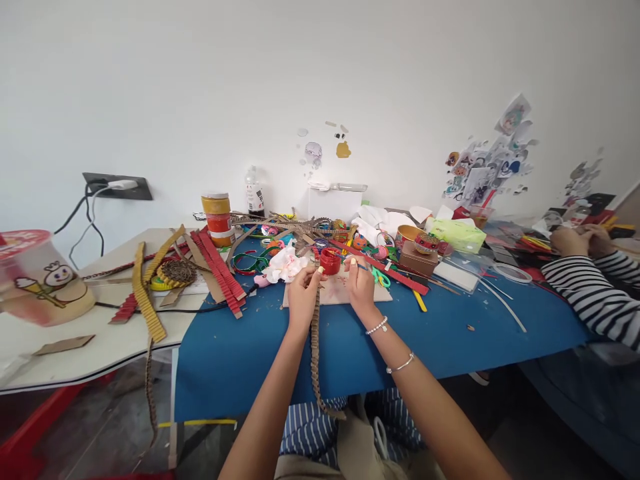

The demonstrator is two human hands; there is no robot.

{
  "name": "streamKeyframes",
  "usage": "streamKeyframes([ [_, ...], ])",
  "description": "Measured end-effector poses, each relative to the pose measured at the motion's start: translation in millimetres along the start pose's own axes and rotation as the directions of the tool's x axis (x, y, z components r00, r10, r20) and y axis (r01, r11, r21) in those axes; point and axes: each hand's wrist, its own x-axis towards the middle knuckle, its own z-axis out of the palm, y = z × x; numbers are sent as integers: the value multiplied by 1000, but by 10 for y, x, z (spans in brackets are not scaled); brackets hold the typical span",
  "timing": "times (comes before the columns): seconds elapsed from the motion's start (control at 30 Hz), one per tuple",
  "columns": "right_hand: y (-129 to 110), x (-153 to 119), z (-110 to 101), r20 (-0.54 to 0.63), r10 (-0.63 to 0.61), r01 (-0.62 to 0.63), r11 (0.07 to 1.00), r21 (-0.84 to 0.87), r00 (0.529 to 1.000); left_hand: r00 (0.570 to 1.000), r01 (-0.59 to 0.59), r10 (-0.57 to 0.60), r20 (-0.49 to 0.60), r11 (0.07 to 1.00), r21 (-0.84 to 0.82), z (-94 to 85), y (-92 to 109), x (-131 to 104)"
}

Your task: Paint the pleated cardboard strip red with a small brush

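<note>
My left hand (303, 293) pinches the upper end of a corrugated cardboard strip (315, 353), whose ribbed length hangs over the table edge towards my lap. My right hand (359, 285) is closed, thumb and fingers together; a thin, dark bit shows at its fingers, too small to name. Between the hands stands a small jar of red paint (330, 262). Beneath it lies a pale board (337, 291) with red smears. Just left of the jar is a crumpled tissue (286, 264) with red stains. Green-handled scissors (381, 277) lie right of my right hand.
Stacked paint jars (219, 220) and a bottle (255, 193) stand at the back. Red corrugated strips (219, 272) lie left; a drink cup (45, 280) is at far left. A tissue pack (457, 235) sits right, near a co-worker's striped sleeve (590, 293).
</note>
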Motion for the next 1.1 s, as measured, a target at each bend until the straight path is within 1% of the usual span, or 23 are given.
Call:
streamKeyframes([
  [0.1, 1, -3, -8, -3, 6, -6, 1000, 9, 1000, 1000, 1, -1, 7, 1000, -15, 6, -16, 6],
  [0.23, -5, 4, -11, 29, 20, -21, 999, 29, 999, 1000, 6, -6, 16, 999, -47, 19, -31, 16],
  [0.37, -22, -14, -31, -38, 39, -35, 993, 113, 999, 1000, 1, -1, 13, 998, -62, 24, -32, 16],
  [0.47, -27, -40, -45, -69, 111, -95, 974, 208, 991, 1000, -2, 2, 11, 998, -58, 21, -43, 15],
  [0.53, -24, -41, -51, -81, 193, -160, 939, 306, 978, 1000, -13, 14, 20, 999, -50, 18, -53, 17],
  [0.6, -12, -20, -62, -92, 305, -236, 867, 439, 948, 999, -22, 23, 29, 999, -39, 16, -62, 20],
  [0.67, 11, 19, -89, -88, 431, -304, 754, 582, 898, 999, -24, 26, 39, 999, -37, 16, -66, 21],
  [0.73, 43, 58, -136, -70, 537, -343, 628, 699, 841, 999, -20, 22, 43, 999, -45, 16, -63, 22],
  [0.83, 86, 65, -236, -21, 647, -358, 447, 820, 762, 999, -10, 12, 43, 999, -52, 13, -56, 23],
  [0.9, 98, 25, -301, 42, 690, -378, 343, 860, 722, 999, -8, 10, 52, 999, -44, 10, -56, 22],
  [0.97, 94, -32, -349, 93, 702, -398, 284, 872, 706, 997, -9, 11, 71, 999, -37, 8, -64, 21],
  [1.0, 87, -60, -365, 108, 699, -400, 269, 876, 707, 997, -8, 11, 78, 999, -37, 9, -70, 21],
  [1.1, 65, -115, -383, 137, 674, -394, 245, 886, 726, 996, -2, 6, 88, 999, -40, 14, -84, 20],
])
